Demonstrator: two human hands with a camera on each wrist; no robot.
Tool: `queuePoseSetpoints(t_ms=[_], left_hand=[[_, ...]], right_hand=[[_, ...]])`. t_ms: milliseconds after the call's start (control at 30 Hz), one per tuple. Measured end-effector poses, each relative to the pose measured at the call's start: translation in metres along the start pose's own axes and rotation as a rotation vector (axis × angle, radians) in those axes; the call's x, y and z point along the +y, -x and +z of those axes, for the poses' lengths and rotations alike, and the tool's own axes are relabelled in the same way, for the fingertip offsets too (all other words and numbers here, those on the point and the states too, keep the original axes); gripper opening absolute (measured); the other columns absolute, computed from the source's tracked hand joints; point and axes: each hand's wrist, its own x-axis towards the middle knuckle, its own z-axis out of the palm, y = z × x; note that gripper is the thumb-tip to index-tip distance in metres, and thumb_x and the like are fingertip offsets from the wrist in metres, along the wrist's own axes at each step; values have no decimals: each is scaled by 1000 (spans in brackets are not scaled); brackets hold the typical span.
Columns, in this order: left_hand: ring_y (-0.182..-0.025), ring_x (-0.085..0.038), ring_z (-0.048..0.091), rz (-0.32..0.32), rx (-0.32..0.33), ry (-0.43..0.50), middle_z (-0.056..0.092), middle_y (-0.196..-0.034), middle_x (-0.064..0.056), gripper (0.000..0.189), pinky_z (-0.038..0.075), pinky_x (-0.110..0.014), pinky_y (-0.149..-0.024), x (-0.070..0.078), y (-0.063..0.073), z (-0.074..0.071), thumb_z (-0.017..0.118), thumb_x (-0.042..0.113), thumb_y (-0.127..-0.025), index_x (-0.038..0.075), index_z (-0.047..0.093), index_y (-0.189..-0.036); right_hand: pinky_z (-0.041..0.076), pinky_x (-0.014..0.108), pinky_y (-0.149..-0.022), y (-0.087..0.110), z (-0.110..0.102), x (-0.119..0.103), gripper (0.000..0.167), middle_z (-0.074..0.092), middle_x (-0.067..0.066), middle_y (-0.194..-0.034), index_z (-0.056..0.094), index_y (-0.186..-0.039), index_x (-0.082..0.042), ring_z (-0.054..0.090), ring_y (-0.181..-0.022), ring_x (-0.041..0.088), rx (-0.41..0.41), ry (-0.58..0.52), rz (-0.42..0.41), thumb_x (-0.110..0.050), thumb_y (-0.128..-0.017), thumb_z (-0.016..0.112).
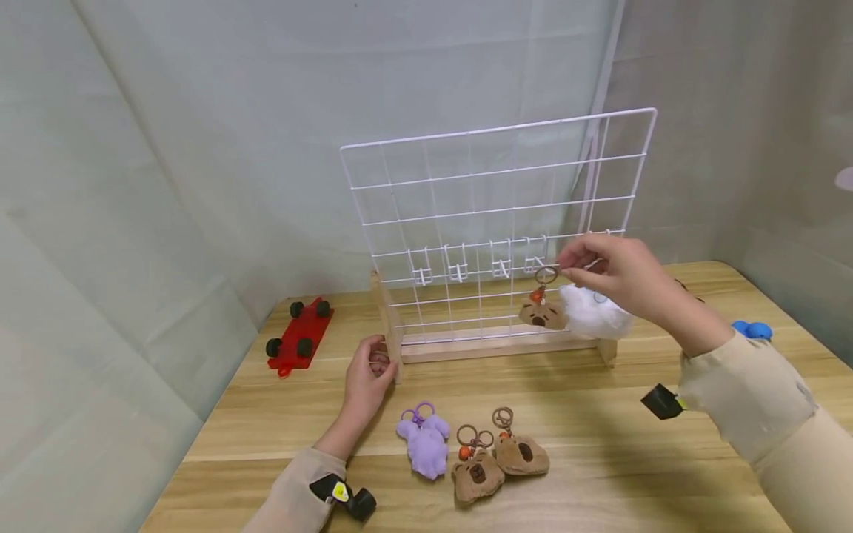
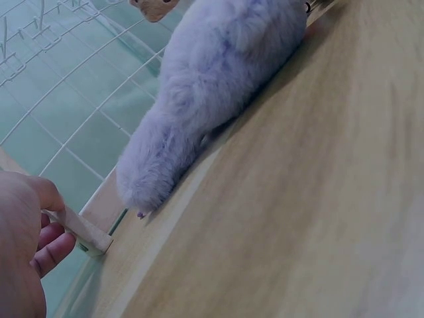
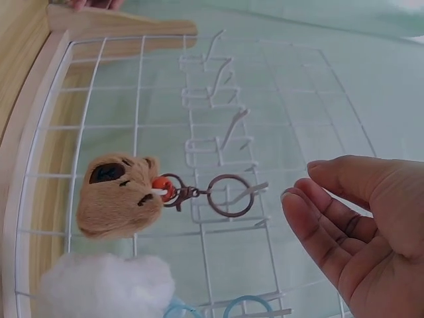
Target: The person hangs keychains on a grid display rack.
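A brown bear-head plush keychain [image 1: 541, 315] hangs in front of the white wire grid rack [image 1: 469, 132]. Its metal ring [image 3: 230, 213] sits over a hook prong in the right wrist view. My right hand [image 1: 620, 270] is just beside that ring, thumb and fingertips slightly apart with nothing between them. Next to the bear hangs a white fluffy plush keychain [image 1: 595, 312]. My left hand [image 1: 365, 379] grips the wooden side foot [image 2: 93, 235] of the rack at its left end, thumb on the near side and fingers curled behind.
Several white hooks [image 1: 457, 270] line the grid left of the bear. On the table before the rack lie a purple plush keychain [image 1: 426, 448] and two brown plush keychains [image 1: 478, 479]. A red wheeled toy [image 1: 301, 337] is at left, blue balls [image 1: 758, 330] at right.
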Motion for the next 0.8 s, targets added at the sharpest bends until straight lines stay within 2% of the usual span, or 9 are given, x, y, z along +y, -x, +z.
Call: queuePoseSetpoints(t_ms=[233,433,567,800], left_hand=[[-84,-26,61,3,7,20,61,-105,-25,44,51,-13,-66,1,0,-1,67,-8,-82,-7,49,-122],[-83,-24,60,26,25,12,62,-103,-24,43,51,-12,-66,0,0,0,66,-10,-80,-7,50,-120],[-83,-23,60,16,21,9,62,-103,-23,43,51,-12,-66,0,0,1,66,-10,-80,-7,50,-120],[-86,-28,61,-1,5,5,62,-105,-23,44,52,-13,-69,2,0,0,67,-8,-81,-6,50,-122]], right_hand=[[51,12,-69,10,0,-6,11,68,2,-91,67,-100,-7,54,-80,-6,59,-15,-61,-7,-88,67],[50,10,-70,19,3,-10,13,68,2,-93,67,-101,-7,54,-82,-8,83,-52,-75,-6,-88,67],[49,9,-70,25,6,-12,15,68,0,-94,68,-100,-9,55,-83,-8,95,-61,-92,-5,-86,69],[52,10,-67,33,15,-13,21,69,3,-91,68,-98,-7,60,-78,-7,116,-110,-175,5,-81,70]])
